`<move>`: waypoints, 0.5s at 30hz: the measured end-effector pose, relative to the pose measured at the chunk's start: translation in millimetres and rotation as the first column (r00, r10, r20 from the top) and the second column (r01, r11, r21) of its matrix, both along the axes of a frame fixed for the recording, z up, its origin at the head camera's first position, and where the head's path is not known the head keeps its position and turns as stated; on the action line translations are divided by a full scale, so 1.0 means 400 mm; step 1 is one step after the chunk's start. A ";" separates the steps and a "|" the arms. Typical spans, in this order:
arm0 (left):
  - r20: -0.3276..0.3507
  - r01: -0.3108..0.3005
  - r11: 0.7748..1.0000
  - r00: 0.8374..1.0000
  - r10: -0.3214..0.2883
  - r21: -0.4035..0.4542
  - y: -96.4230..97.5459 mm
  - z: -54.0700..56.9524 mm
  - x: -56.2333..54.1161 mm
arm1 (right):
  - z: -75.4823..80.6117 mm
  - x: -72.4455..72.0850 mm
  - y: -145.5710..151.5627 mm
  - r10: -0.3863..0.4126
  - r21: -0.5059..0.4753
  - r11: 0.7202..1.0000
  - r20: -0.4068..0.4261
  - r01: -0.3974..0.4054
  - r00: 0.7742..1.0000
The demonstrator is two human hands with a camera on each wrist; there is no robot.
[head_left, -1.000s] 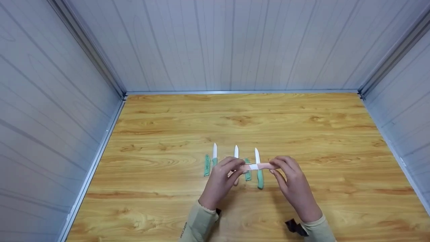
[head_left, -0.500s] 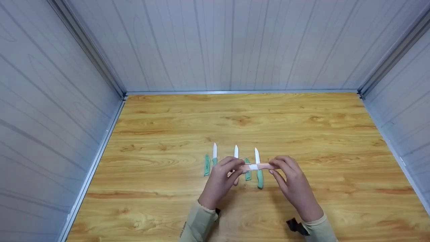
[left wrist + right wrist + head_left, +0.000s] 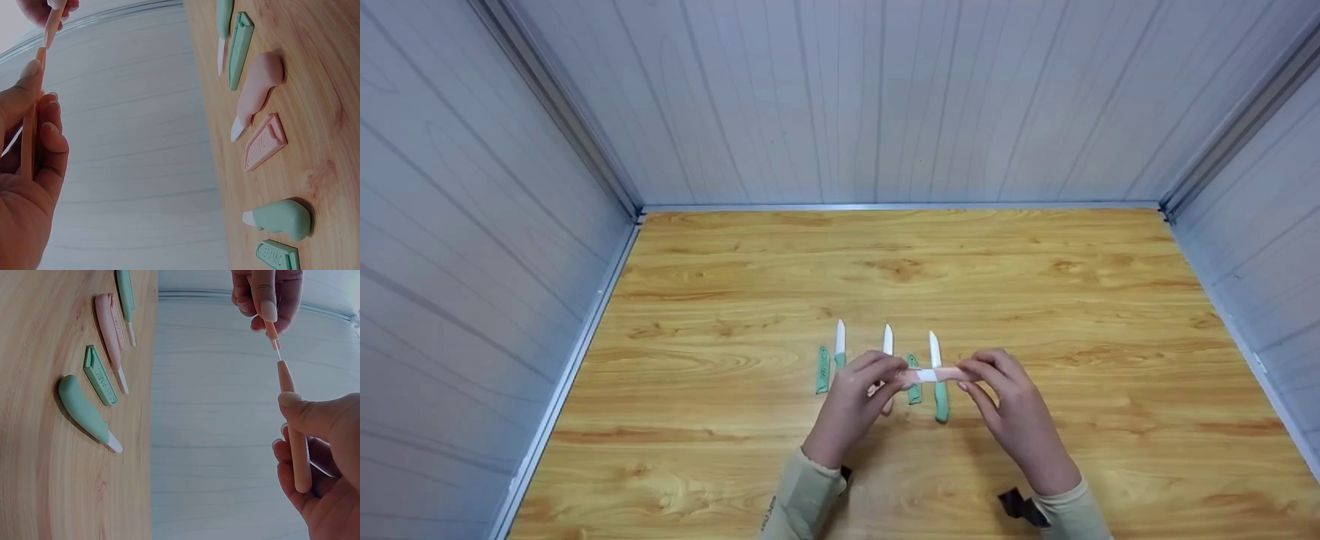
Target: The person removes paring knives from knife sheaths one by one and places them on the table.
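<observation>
My left hand (image 3: 851,397) pinches a pink blade sheath (image 3: 28,143) between thumb and fingers. Across from it, my right hand (image 3: 1020,401) grips the pink handle of a small ceramic knife (image 3: 297,450). The two are held in line above the table, with the white blade partly inside the sheath and a short stretch bare between them. Beneath the hands lie a pink knife (image 3: 259,87), its pink sheath (image 3: 265,143), a green knife (image 3: 941,401) and a green sheath (image 3: 914,391). In the head view, the left hand hides most of the lying pink sheath.
Left of the hands, another green knife (image 3: 840,341) lies beside a green sheath (image 3: 822,371). All the lying blades are bare and point to the back of the wooden table (image 3: 1035,285). Pale panels (image 3: 840,105) wall the table at the back and both sides.
</observation>
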State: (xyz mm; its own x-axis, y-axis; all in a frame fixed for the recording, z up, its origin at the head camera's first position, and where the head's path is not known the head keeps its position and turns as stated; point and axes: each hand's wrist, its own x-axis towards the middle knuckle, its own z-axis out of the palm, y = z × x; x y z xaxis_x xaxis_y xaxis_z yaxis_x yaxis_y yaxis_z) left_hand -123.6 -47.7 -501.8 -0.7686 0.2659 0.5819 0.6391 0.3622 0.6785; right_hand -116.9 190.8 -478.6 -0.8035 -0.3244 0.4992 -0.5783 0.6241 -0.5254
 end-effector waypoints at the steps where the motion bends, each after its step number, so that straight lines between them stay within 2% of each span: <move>1: 0.000 -0.001 1.000 1.000 0.001 0.000 0.000 0.000 0.000 | -0.001 0.000 0.001 0.000 -0.002 1.000 0.001 0.000 1.000; 15: 0.022 -0.011 1.000 1.000 0.011 -0.002 -0.006 -0.005 0.002 | -0.009 -0.006 0.011 -0.002 -0.017 1.000 -0.023 0.002 1.000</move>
